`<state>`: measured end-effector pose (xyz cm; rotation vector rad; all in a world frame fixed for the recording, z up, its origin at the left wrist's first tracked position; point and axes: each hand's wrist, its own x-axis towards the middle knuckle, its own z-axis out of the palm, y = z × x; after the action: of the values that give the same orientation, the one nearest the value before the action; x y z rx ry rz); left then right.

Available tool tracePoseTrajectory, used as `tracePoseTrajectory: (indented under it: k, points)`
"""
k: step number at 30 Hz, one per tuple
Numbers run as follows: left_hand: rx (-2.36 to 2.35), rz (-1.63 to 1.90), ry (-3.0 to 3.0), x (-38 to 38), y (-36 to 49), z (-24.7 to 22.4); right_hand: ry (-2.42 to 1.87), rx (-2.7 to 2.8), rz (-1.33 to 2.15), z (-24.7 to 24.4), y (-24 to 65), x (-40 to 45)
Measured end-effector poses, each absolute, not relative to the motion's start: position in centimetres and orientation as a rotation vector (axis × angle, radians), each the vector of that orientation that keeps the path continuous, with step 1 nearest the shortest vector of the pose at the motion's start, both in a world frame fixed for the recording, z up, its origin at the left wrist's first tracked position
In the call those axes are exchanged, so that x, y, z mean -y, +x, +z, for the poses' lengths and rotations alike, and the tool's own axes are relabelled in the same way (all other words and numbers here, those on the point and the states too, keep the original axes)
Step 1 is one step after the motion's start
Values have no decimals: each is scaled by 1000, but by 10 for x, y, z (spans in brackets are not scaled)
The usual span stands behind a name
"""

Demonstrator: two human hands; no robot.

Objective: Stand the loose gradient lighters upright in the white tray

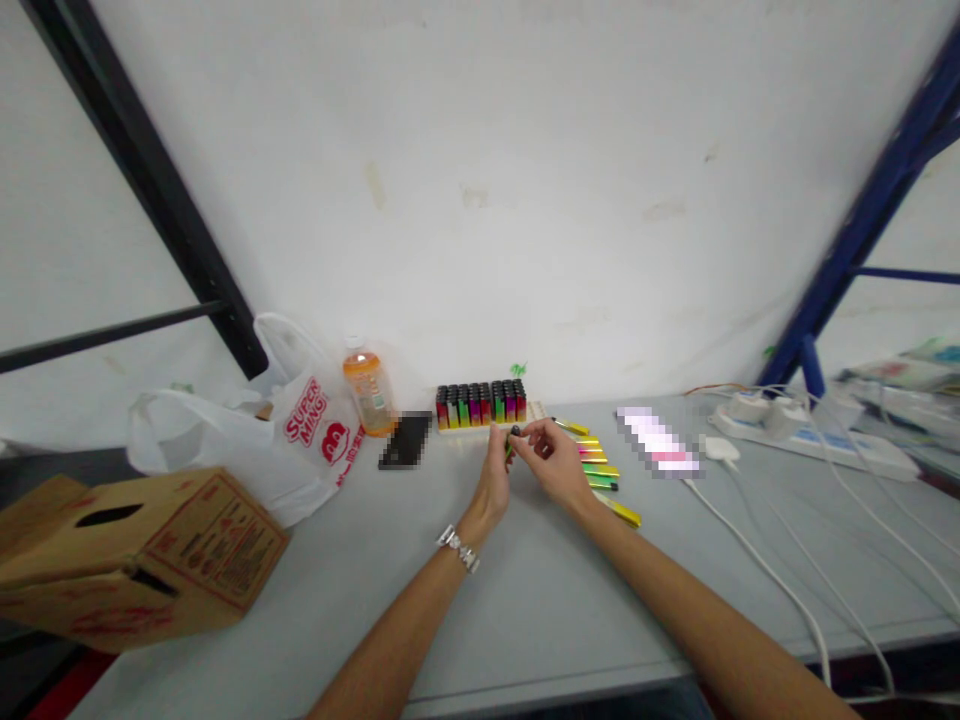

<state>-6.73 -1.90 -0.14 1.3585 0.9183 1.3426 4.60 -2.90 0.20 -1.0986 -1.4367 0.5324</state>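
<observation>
Both hands meet over the table, just in front of a pale rack (472, 431) packed with rows of colourful, black-topped lighters (480, 404). Between the fingers of my left hand (491, 480) is a small lighter (510, 446), green with a black top and mostly covered by the fingers. My right hand (556, 462) pinches at its black top, thumb and index finger together. Several loose lighters (598, 469) in yellow, pink and green lie beside and partly behind the right hand. A silver bracelet (457, 547) circles my left wrist.
Left on the grey table (555, 630) are a cardboard box (142, 560), a white plastic bag (300, 440), an orange bottle (369, 390) and a dark flat object (406, 440). A lit phone (657, 441), white cables (757, 570) and a power strip (817, 440) lie right. A wall stands behind.
</observation>
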Motion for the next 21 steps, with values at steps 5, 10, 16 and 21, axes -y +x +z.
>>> tracePoseTrajectory:
  k: [5,10,16,21]
  points:
    - [-979,1248,1411,15,-65,-14,-1059,1373,648,-2,49,23]
    - [-1097,1191,1682,9,-73,-21,-1021,1255,773,-2,63,12]
    - [-1025,963,2421,6,-80,-32,-1034,1247,553,3,106,-19]
    - [-898,661,2725,13,-69,-30,-1114,1462,396,8,127,-63]
